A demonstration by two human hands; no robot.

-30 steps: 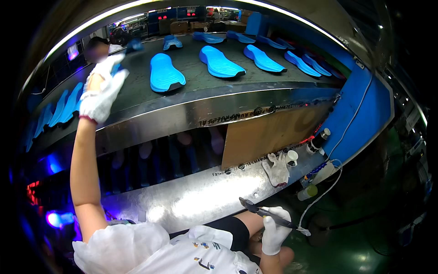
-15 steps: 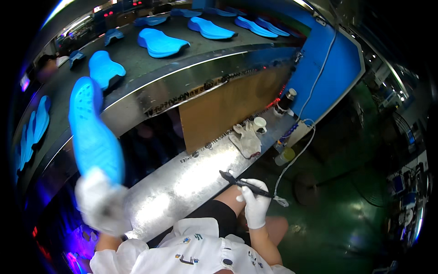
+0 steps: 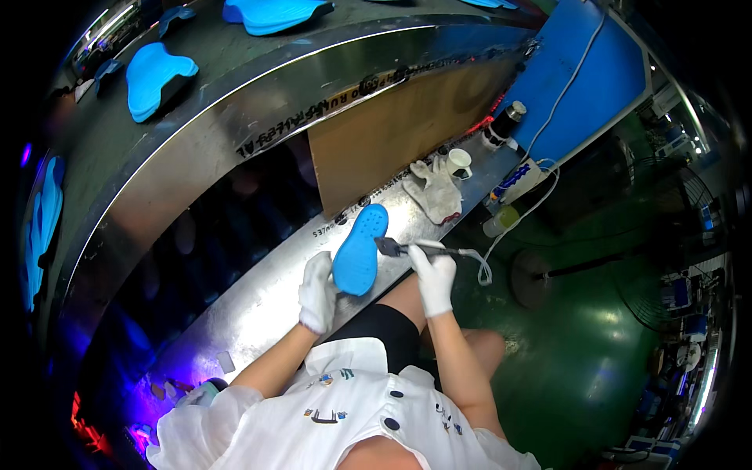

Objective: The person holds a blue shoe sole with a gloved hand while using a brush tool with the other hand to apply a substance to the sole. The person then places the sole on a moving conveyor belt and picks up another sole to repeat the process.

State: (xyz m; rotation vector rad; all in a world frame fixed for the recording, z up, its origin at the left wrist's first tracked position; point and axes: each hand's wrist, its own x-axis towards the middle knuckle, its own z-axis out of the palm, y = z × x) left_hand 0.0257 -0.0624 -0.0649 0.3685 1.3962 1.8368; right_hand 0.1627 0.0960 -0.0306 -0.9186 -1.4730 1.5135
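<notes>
Gloved fingers (image 3: pixel 419 257) of the right hand (image 3: pixel 435 278) are wrapped around a dark tool (image 3: pixel 389 247), its flat head pointing left. The head sits at the right edge of a blue sole (image 3: pixel 360 254); contact between the two cannot be confirmed. Left hand (image 3: pixel 316 294), also gloved, lies against the near left edge of the sole; how firmly its fingers grip cannot be told. The sole is over the metal counter (image 3: pixel 258 301), its narrow, dotted end far and slightly right. Whether it rests on the surface is unclear.

Farther right on the counter lies a soiled white glove (image 3: pixel 439 196), with a white cup (image 3: pixel 460 164) just beside it and a dark flask (image 3: pixel 509 121) beyond. Brown board (image 3: pixel 407 137) stands along the far side. Farther left, a dark green belt (image 3: pixel 215 55) carries more blue soles (image 3: pixel 159 78), spaced apart.
</notes>
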